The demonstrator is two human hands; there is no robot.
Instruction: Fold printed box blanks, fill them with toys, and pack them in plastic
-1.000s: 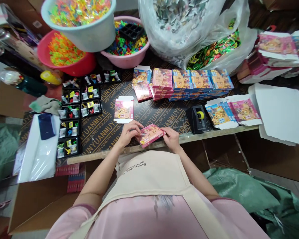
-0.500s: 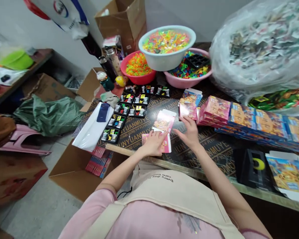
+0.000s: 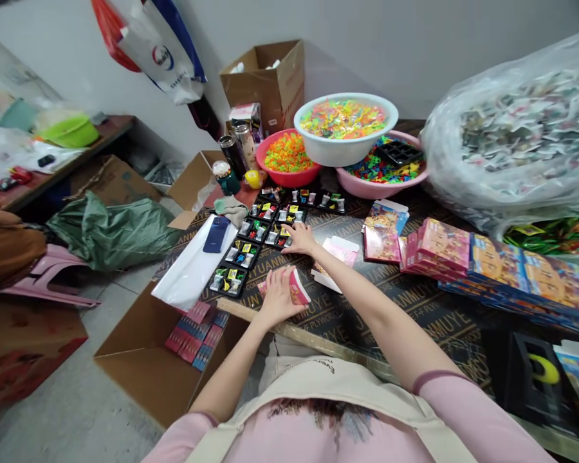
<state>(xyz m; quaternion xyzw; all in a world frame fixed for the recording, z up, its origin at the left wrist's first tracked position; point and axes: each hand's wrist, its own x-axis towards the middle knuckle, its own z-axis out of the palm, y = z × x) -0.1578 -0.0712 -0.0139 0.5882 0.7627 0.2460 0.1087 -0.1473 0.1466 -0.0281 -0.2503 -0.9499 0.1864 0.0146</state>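
Observation:
My left hand [image 3: 277,297] is wrapped over a small pink box [image 3: 299,288] near the table's front edge; the box's right end shows past my fingers. My right hand [image 3: 300,238] reaches across to the left, its fingers spread at the edge of a black tray [image 3: 277,236] of small packets and coloured pieces. Under my right forearm lies another pink carton [image 3: 341,251], flat on the table. Several more filled black trays [image 3: 241,254] stand in rows to the left of my hands.
Stacked pink boxes [image 3: 444,247] and blue boxes [image 3: 499,257] line the right side. Behind are a white basin [image 3: 346,145], a red basin [image 3: 289,177] and a pink basin [image 3: 376,186]. An open carton [image 3: 145,347] with boxes stands below, left. A phone [image 3: 217,234] lies on white sheets.
My right hand has moved left from beside the cartons to a black tray. My left hand has shifted left with a pink box, away from the other carton. The camera view has also shifted.

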